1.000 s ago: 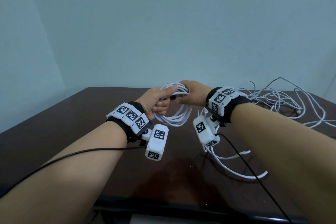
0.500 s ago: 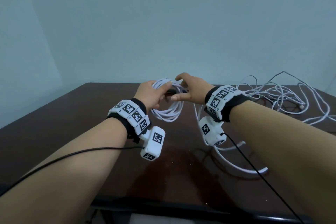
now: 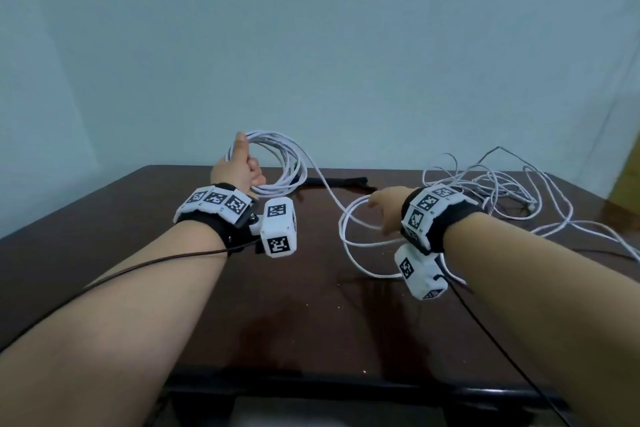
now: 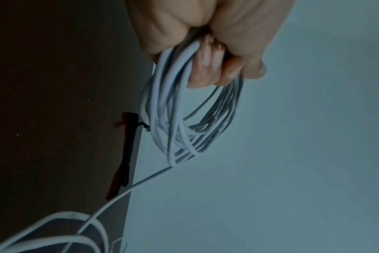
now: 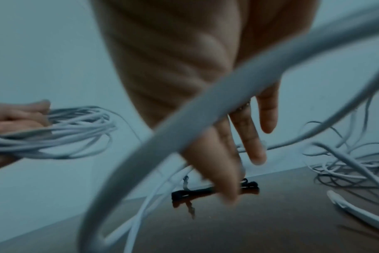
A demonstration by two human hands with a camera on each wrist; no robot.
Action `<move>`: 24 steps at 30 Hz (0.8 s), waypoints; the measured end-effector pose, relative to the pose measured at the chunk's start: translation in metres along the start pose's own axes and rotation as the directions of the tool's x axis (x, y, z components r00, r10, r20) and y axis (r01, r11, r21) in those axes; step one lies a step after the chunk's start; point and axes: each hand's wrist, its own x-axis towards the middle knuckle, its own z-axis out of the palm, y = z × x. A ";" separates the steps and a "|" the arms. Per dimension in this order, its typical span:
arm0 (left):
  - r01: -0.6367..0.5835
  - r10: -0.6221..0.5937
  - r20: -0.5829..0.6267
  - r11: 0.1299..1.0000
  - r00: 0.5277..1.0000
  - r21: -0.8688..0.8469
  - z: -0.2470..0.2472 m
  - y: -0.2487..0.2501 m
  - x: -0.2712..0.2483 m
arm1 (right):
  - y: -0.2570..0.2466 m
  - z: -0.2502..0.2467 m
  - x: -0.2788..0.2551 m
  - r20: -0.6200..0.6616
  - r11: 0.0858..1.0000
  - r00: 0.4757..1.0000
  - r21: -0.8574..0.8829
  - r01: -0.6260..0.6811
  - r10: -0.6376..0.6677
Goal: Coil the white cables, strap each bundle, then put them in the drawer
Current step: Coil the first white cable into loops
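- Left hand [image 3: 239, 170] raised above table [image 3: 104, 218], fingers [image 4: 208, 68] curled tight round white cable coil [image 3: 277, 163]; thumb up on top of the loops.
- Coil hangs down from the left fingers, several loops, clear of the table.
- One strand runs from the coil down past the right fingers to loose loops [image 3: 360, 236] lying on the table.
- Right hand [image 3: 388, 211] low over the table, fingers [image 5: 253, 145] straight and spread, gripping nothing; a loose loop crosses the palm side, contact unclear because of blur.
- Black strap [image 3: 336, 181] lies flat on the table just beyond the right fingertips, between both hands, near the far edge.
- Tangled white cables [image 3: 502, 191] piled on the table to the right of the right fingers, uncoiled.
- Drawer not visible in any view.
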 end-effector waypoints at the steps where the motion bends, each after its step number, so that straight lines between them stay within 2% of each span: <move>1: 0.005 -0.005 0.000 1.000 1.000 -0.021 0.000 0.003 -0.003 | 0.000 -0.001 0.003 0.001 0.999 0.999 -0.016 -0.037 0.037; 5: -0.009 0.005 -0.048 0.996 0.999 -0.085 -0.011 0.012 -0.002 | 0.011 -0.006 0.005 -0.039 0.976 0.980 0.100 -0.193 0.198; 8: -0.004 -0.006 -0.078 0.992 0.997 -0.127 -0.019 0.012 0.000 | 0.017 -0.006 0.000 -0.095 0.958 0.962 0.152 -0.242 0.258; 10: 0.024 -0.035 -0.068 0.988 0.997 -0.152 -0.018 0.007 -0.001 | 0.012 -0.003 0.000 -0.069 0.935 0.962 0.260 -0.240 0.266; 11: 0.050 -0.059 -0.050 0.985 0.997 -0.165 -0.016 0.004 -0.002 | 0.010 0.001 0.004 -0.050 0.900 0.969 0.385 -0.204 0.241; 12: 0.083 -0.089 -0.027 0.981 0.996 -0.175 -0.014 0.001 -0.003 | 0.008 0.005 0.006 -0.019 0.782 0.971 0.596 -0.180 0.238; 13: 0.114 -0.117 -0.005 0.977 0.993 -0.179 -0.012 -0.001 -0.004 | 0.005 0.006 0.008 0.024 0.624 0.968 0.760 -0.179 0.249; 14: 0.135 -0.136 0.011 0.974 0.991 -0.182 -0.009 -0.003 -0.004 | 0.005 0.007 0.010 0.050 0.527 0.966 0.830 -0.182 0.255; 15: 0.143 -0.142 0.019 0.973 0.990 -0.182 -0.007 -0.004 -0.005 | 0.007 0.007 0.015 0.062 0.520 0.972 0.836 -0.175 0.227; 18: 0.123 -0.123 0.012 0.975 0.992 -0.187 -0.003 -0.005 -0.006 | 0.006 0.004 0.017 0.058 0.795 0.987 0.585 -0.158 0.153; 20: 0.119 -0.121 0.001 0.973 0.993 -0.196 -0.002 -0.004 -0.004 | 0.004 -0.001 0.009 0.043 0.895 0.985 0.412 -0.171 0.169; 22: 0.111 -0.116 -0.014 0.972 0.993 -0.206 -0.002 -0.003 -0.001 | 0.001 -0.007 0.001 0.046 0.943 0.988 0.298 -0.152 0.145; 23: 0.099 -0.107 -0.027 0.973 0.994 -0.210 -0.003 -0.002 0.000 | 0.002 -0.008 0.001 0.033 0.943 0.991 0.302 -0.137 0.133; 24: 0.085 -0.096 -0.044 0.974 0.994 -0.209 -0.003 -0.001 0.000 | 0.002 -0.009 0.000 0.019 0.915 0.993 0.387 -0.116 0.118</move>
